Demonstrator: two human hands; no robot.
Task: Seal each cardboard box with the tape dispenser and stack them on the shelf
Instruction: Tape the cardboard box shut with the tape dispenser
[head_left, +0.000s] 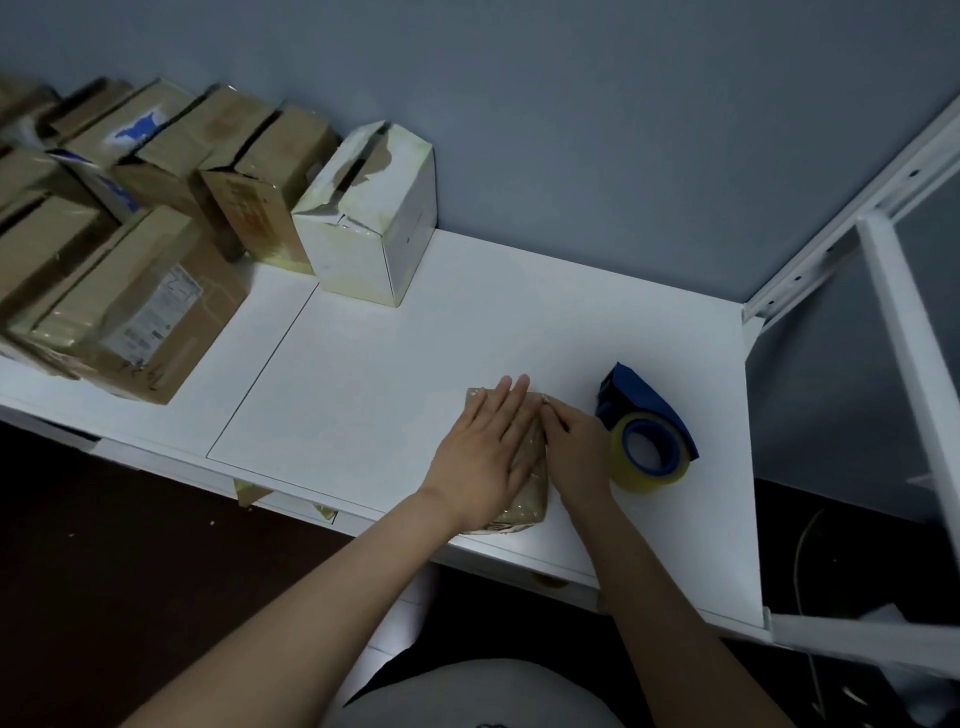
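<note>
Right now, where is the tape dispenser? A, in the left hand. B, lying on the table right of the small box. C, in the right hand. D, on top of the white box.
B: the tape dispenser lies on the table just right of the small box, gripped by no hand.

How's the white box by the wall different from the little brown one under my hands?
The white box is taller, scuffed, its top gapped; the small brown box is low and tape-glossy. The white box stands untouched by the wall; the small brown box lies near the front edge under the left hand. Both sit on the shelf.
</note>
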